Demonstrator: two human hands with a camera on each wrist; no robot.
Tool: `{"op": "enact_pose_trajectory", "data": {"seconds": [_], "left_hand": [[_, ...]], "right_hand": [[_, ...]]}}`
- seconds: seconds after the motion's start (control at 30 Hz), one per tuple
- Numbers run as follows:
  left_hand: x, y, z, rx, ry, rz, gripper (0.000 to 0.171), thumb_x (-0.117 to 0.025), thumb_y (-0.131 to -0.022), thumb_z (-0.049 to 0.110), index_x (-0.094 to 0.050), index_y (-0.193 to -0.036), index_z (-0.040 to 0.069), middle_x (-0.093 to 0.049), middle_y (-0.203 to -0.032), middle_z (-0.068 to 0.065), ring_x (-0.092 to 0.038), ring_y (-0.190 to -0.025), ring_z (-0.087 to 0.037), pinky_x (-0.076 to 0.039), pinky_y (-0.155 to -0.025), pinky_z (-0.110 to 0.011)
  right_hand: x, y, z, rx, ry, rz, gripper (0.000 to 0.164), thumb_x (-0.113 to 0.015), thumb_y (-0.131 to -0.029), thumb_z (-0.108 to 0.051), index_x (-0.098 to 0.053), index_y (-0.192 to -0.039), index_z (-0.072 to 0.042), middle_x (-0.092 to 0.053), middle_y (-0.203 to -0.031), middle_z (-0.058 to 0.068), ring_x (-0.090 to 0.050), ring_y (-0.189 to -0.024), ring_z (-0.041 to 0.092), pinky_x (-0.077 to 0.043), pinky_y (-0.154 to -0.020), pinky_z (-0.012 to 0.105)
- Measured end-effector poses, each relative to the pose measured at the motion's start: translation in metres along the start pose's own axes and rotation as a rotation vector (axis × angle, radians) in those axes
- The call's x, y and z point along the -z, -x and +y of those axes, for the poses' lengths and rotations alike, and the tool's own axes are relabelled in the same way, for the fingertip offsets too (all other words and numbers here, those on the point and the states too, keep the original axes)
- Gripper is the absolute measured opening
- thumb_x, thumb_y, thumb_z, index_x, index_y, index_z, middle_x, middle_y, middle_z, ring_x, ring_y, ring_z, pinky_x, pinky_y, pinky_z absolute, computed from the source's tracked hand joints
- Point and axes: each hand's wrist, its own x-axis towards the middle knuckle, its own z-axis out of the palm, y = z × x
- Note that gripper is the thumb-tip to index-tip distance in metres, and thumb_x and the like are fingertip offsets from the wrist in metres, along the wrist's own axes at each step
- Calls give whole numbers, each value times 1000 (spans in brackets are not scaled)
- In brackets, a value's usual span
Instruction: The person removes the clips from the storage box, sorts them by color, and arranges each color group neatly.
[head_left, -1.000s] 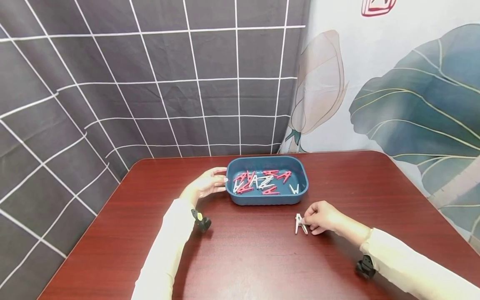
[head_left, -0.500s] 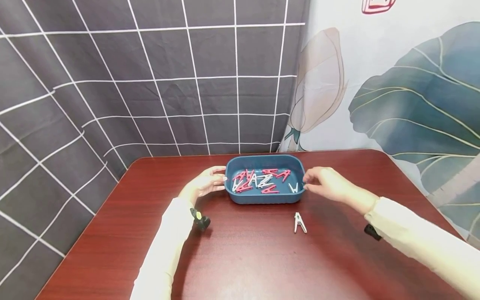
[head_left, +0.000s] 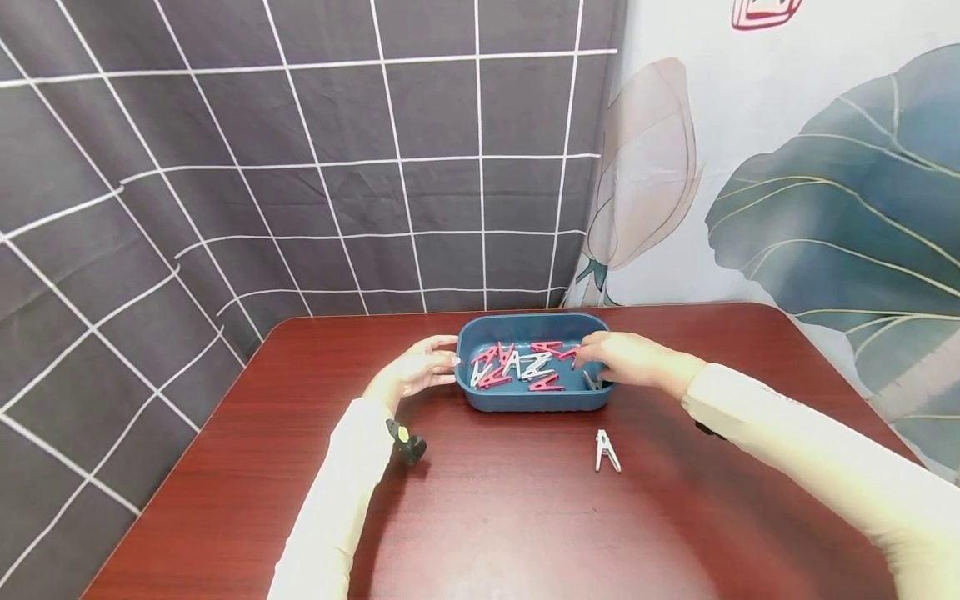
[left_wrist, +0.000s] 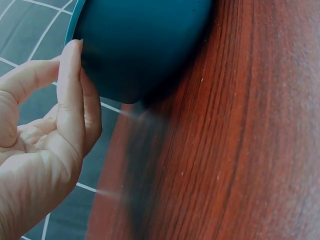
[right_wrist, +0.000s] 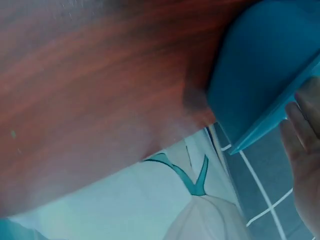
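In the head view, a blue plastic bin (head_left: 537, 402) holds several red and white clothespins. My left hand (head_left: 417, 367) touches the bin's left end with extended fingertips; the left wrist view shows those fingers (left_wrist: 70, 95) against the rim. My right hand (head_left: 632, 360) reaches over the right end, its fingers relaxed and pointing down into the bin. Close to these fingertips lie a red clothespin (head_left: 567, 353) and a white clothespin (head_left: 589, 382), both partly covered. Another white clothespin (head_left: 606, 450) rests on the table in front of the bin, apart from both hands.
The reddish-brown wooden table (head_left: 480, 500) extends on every side of the bin. Behind its back edge hang a dark curtain (head_left: 420, 192) with a white grid and a pale curtain (head_left: 660, 283) with a printed plant. My left wrist wears a small black camera (head_left: 408, 446).
My right hand has let go of the white clothespin on the table and moved back and left, past the bin's right rim, into the bin. My left hand has stayed at the left end.
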Motion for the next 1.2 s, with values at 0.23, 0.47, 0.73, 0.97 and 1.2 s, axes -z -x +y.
{"op": "enact_pose_trajectory", "data": {"seconds": [0.23, 0.47, 0.73, 0.97, 1.2], "left_hand": [[3, -5, -3, 15, 9, 6, 55, -46, -95, -5, -25, -145, 0, -67, -88, 5, -64, -90, -11, -53, -90, -35], [4, -5, -4, 18, 7, 8, 54, -46, -96, -4, -26, -146, 1, -67, -93, 4, -64, -92, -11, -50, -95, -40], [3, -6, -2, 30, 11, 22, 53, -48, -95, -3, -30, -144, 2, -65, -102, -2, -64, -93, -14, -48, -97, -43], [3, 3, -2, -35, -38, -5, 50, -51, -94, -2, -36, -142, 2, -53, -131, -22, -64, -97, -15, -50, -94, -38], [0, 2, -1, -13, -13, 12, 51, -49, -95, -2, -32, -143, 1, -64, -111, -9, -64, -94, -13, -51, -93, -37]], "right_hand": [[-8, -19, 4, 59, 59, -165, 25, -66, -71, 12, -68, -80, -11, -59, -82, 3, -57, -79, 20, -51, -64, 31], [-11, -28, 4, 50, 72, -260, 22, -59, -76, 10, -61, -70, -10, -47, -70, -2, -37, -59, 11, -34, -53, 22], [-15, -35, 5, -19, 78, -364, 17, -62, -83, 5, -68, -78, -11, -58, -74, 0, -44, -62, 12, -40, -58, 24], [-16, -38, 6, -57, 84, -413, 15, -64, -84, 1, -68, -77, -12, -53, -72, -2, -45, -63, 12, -41, -58, 23], [-16, -37, 9, -48, 77, -378, 16, -68, -83, 0, -66, -71, -11, -56, -71, -1, -45, -63, 12, -43, -58, 24]]}}
